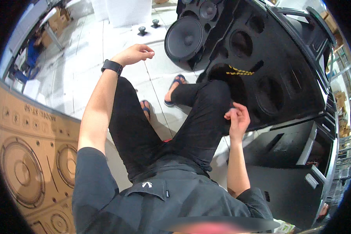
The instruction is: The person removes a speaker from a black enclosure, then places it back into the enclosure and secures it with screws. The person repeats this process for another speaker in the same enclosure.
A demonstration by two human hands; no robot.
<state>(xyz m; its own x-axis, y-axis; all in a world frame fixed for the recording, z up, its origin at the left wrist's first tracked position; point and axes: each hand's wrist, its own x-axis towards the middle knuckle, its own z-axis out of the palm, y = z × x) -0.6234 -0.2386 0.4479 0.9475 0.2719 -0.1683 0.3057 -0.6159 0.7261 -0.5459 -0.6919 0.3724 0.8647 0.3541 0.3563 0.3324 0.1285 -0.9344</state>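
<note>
My left hand, with a dark band on its wrist, hovers over the pale floor above my left knee. Its fingers bend loosely, and nothing shows in them. On the other side, my right hand is beside my right knee, close to a black speaker cabinet with round cutouts. Its fingers curl toward the thumb; whatever they may hold is too small to make out. A yellow-and-black striped cable lies at one cutout. Beyond it stands another black cabinet with a large speaker cone.
Two small black mushroom-shaped parts stand on the floor near a white foam block. A large cardboard box printed with speaker drawings stands on the left. More black cabinet panels lie at the lower right.
</note>
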